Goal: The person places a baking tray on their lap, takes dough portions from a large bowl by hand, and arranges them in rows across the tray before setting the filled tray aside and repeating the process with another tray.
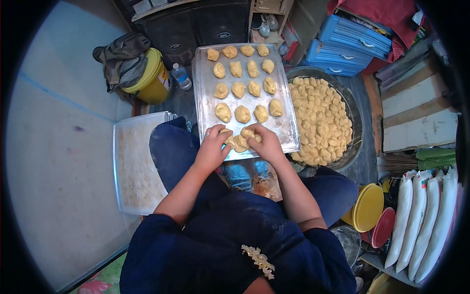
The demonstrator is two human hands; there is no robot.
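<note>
Hands [211, 148] curled over dough [240, 143], forearms [182, 192] angled inward

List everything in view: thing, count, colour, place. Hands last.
Tray: one on top, silver, centre
Dough balls: 16, tan, four rows on tray
Dough: count unclear, tan, tray's near edge
Basin: 1, dark, right of tray
Dough lumps: too many to count, tan, in basin
Lidded bucket: 1, yellow, back left
Bag: 1, dark, on bucket
Bottle: 1, clear with blue label, beside bucket
Drawers: several, blue, back right
Packs: 4, white, right
Tubs: 2, yellow and red lids, lower right
Left hand: 1, bare, on dough
Right hand: 1, bare, on dough
</note>
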